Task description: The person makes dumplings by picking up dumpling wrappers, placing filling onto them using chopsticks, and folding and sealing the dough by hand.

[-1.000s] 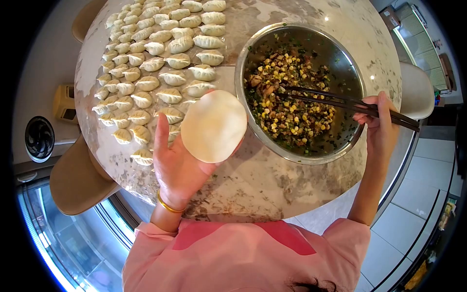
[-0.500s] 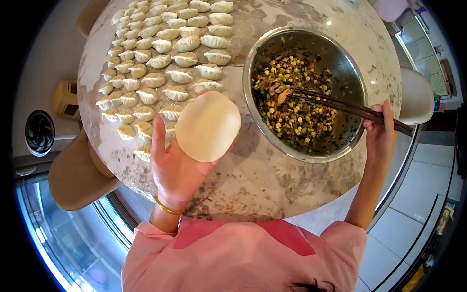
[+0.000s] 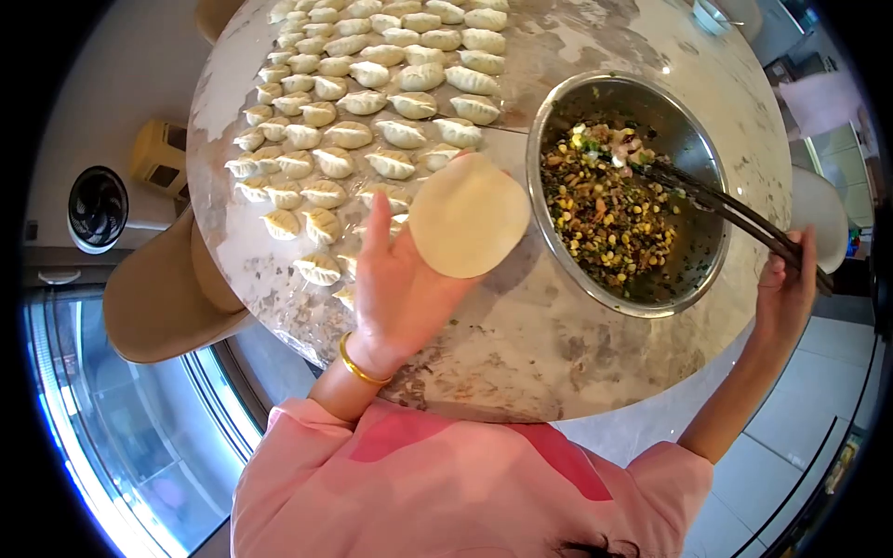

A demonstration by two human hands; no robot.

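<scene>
A round, pale dough wrapper (image 3: pixel 470 217) lies flat across the fingers of my left hand (image 3: pixel 409 288), palm up, thumb stretched out to the side. My right hand (image 3: pixel 784 279) grips a pair of dark chopsticks (image 3: pixel 735 212) near their back end. Their tips are in the metal bowl (image 3: pixel 716 270), at a clump of filling (image 3: pixel 614 146) above the rest. Chopped filling with yellow corn and green bits (image 3: pixel 609 219) covers much of the bowl's bottom. Rows of folded dumplings (image 3: pixel 391 166) stand left of and beyond my left hand.
The round marble table (image 3: pixel 521 372) carries all of this. A small white bowl (image 3: pixel 713 17) sits at its far right edge. Brown chairs (image 3: pixel 172 298) stand at the left, a pale chair (image 3: pixel 819 214) at the right. A black fan (image 3: pixel 98 206) is at far left.
The chopsticks have moved up in the bowl, and a clump of filling now shows at their tips. The view has shifted, so table and bowl appear further right. The wrapper stays on my left hand.
</scene>
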